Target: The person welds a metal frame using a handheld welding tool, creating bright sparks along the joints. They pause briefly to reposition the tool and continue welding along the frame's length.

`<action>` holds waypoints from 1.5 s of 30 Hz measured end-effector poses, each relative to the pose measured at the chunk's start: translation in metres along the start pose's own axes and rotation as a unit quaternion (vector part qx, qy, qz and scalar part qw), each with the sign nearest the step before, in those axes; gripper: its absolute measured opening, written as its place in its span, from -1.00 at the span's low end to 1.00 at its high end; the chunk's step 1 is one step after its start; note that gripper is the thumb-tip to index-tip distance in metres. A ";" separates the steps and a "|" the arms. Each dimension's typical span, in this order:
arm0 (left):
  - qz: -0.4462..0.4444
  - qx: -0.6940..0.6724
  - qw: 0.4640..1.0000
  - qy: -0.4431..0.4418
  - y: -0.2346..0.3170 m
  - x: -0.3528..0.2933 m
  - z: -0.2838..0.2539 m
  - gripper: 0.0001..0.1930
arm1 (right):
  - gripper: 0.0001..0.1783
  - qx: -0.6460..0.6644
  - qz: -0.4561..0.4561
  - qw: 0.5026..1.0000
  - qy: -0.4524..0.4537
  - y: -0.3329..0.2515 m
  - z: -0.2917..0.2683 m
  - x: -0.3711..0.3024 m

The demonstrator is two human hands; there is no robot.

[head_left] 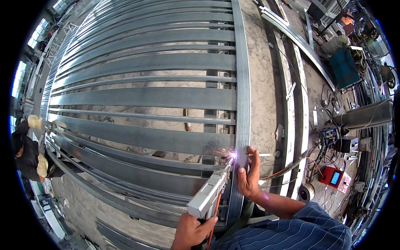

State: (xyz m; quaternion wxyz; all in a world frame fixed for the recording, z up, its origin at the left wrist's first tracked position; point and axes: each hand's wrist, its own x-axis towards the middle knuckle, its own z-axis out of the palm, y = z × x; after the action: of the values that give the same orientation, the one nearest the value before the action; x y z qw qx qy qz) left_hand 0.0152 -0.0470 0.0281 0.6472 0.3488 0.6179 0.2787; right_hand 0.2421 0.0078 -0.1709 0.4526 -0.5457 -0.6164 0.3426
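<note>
My left hand [190, 231] is closed round the rear of a silver, boxy welding gun [208, 193], with an orange hose [215, 212] running down beside it. At the gun's tip a bright violet-white spark [232, 155] burns where a flat metal slat [175, 139] meets the long upright rail [242, 96] of a large metal frame. Just right of the spark, my right hand [250, 178] rests against the rail's edge, fingers extended upward. A thin white stick, apparently a cigarette [263, 154], sticks out sideways from between those fingers.
Another person [31, 156] in dark clothes and pale gloves is at the frame's far left end. Long metal bars [298, 46] lie on the floor to the right. Beyond them are a red box with a screen [334, 179], a wire spool [306, 191], cables and a teal machine [344, 66].
</note>
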 end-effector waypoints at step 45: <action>0.080 0.053 0.995 0.037 0.014 0.051 -0.011 -0.59 | -0.09 -0.020 -0.008 1.000 0.000 -0.003 -0.003 0.006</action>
State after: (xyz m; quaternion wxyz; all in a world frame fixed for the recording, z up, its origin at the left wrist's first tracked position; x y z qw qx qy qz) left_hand 0.0089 0.0026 0.0088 0.5802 0.4206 0.6251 0.3094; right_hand 0.2439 0.0128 -0.1663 0.4445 -0.5496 -0.6274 0.3267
